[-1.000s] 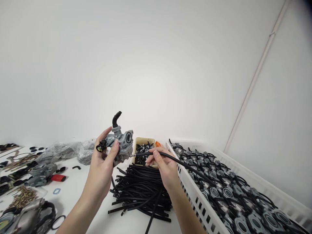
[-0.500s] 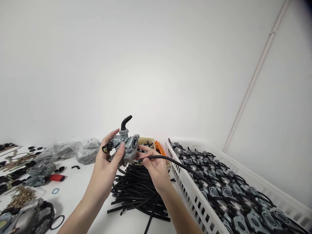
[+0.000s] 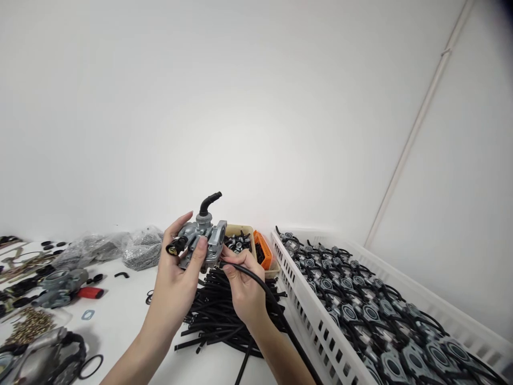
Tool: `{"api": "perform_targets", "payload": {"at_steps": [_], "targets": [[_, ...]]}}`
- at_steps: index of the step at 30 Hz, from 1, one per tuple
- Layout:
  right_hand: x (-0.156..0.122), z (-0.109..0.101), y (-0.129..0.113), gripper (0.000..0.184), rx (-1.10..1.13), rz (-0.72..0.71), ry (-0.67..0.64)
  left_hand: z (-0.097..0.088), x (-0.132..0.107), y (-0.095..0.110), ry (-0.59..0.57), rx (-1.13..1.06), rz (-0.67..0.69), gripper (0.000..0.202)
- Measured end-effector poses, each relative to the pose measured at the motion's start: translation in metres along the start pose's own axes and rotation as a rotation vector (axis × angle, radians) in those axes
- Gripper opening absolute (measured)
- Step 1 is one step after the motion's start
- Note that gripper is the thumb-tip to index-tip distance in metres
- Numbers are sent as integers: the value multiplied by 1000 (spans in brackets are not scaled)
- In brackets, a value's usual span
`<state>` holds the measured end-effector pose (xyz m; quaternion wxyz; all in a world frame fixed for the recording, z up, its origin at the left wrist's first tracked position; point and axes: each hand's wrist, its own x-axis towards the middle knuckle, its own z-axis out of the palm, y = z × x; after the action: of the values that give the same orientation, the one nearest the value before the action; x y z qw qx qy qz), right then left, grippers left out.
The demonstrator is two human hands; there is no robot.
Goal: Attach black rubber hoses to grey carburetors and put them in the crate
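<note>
Messy white table here. Left hand is curled around a grey metal carburetor, right hand pinching a long black rubber hose by its lower edge.

Black hose cut off by bottom edge, white crate cropped lower right

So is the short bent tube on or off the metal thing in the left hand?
On: the bent black tube rises from the collar atop the metal part.
</note>
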<state>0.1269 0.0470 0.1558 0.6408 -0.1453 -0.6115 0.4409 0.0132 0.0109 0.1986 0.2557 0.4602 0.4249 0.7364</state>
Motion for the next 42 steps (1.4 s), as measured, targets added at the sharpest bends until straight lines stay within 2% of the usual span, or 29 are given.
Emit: {"api": "perform_targets", "payload": {"at_steps": [4,8,13,15,17,20,23,27,34,42], "targets": [[2,0,2,10,0,-6,38,2,-1,0,31,-27,-13,60],[6,-1,1,17,12,7,109,1,6,-6,-27,-208,-102,66],[9,-2,-4,30,110,36,449,-2,10,-12,-104,-242,-196,71],[10,-3,-5,40,154,54,501,-2,8,-12,-133,-219,-223,73],[10,-6,-6,41,156,53,507,0,5,-12,-156,-190,-235,74],[11,-11,-8,38,73,-21,503,1,2,-8,-194,-174,-258,74],[10,-13,-10,36,-9,-77,443,3,-1,-2,-256,-211,-307,72],[8,-13,-13,44,3,-39,382,5,-2,3,-284,-230,-345,68],[4,-7,-16,48,31,34,295,3,-1,2,-281,-261,-329,66],[-1,-8,-22,63,-97,-34,81,-7,7,-2,-304,-399,-351,70]]}}
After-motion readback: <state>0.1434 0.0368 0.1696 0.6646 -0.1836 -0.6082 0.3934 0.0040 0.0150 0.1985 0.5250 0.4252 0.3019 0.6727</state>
